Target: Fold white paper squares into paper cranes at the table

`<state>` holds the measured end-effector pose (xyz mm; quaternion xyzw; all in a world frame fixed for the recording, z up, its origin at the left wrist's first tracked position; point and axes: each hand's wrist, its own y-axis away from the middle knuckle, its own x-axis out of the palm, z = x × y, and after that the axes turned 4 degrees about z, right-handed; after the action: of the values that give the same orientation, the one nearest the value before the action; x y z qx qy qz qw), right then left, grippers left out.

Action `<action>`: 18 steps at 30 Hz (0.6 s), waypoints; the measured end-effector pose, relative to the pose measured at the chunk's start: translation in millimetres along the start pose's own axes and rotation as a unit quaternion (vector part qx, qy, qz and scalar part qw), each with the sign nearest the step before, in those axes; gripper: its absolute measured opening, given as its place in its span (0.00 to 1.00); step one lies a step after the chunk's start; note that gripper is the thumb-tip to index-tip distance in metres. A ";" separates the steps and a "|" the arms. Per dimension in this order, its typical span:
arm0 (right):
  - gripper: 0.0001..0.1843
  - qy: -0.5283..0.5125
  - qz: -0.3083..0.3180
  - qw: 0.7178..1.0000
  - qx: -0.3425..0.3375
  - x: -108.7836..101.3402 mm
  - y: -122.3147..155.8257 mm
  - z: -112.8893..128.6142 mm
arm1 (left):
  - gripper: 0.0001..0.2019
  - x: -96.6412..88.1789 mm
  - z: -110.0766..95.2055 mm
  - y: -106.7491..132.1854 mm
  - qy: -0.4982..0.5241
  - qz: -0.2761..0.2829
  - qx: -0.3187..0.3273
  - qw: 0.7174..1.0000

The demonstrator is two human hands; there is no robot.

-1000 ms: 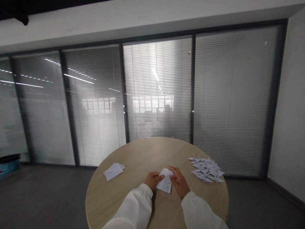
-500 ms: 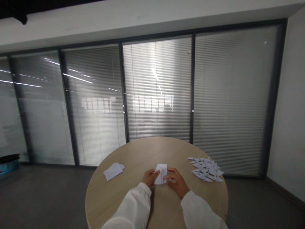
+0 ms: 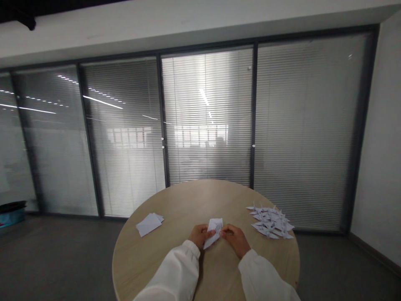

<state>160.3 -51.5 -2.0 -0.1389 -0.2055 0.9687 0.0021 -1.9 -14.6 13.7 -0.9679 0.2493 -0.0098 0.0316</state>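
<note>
A small white sheet of paper (image 3: pixel 214 231) with printed text is folded into a narrow pointed shape above the round wooden table (image 3: pixel 175 267). My left hand (image 3: pixel 198 235) pinches its left edge. My right hand (image 3: pixel 235 239) pinches its right edge with closed fingers. Both arms wear white sleeves. The paper is tilted, with its top corner pointing away from me.
A small stack of white paper squares (image 3: pixel 149 224) lies on the table to the left. A pile of several folded white paper cranes (image 3: pixel 271 222) lies to the right. Behind the table stands a glass wall with shut blinds (image 3: pixel 206 121). A dark bin (image 3: pixel 12 212) stands at far left.
The paper went from a flat rectangle to a narrower folded shape. My hands drew closer together and lifted it slightly.
</note>
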 end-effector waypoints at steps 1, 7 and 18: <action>0.14 -0.004 -0.001 1.000 0.008 -0.1 -0.2 -0.7 | 0.21 1.1 -0.1 0.8 0.001 0.011 0.000 1.000; 0.13 0.009 -0.024 0.999 0.030 0.8 -2.6 -11.2 | 0.22 3.3 4.0 0.7 -0.009 0.066 0.013 0.998; 0.11 0.019 -0.034 0.999 0.038 2.2 -3.2 -9.5 | 0.23 5.7 6.6 1.7 0.000 0.096 -0.017 0.995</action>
<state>160.5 -44.7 -9.7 -0.1503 -0.1727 0.9724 0.0441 2.5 -18.5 7.0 -0.9397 0.3415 -0.0029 0.0157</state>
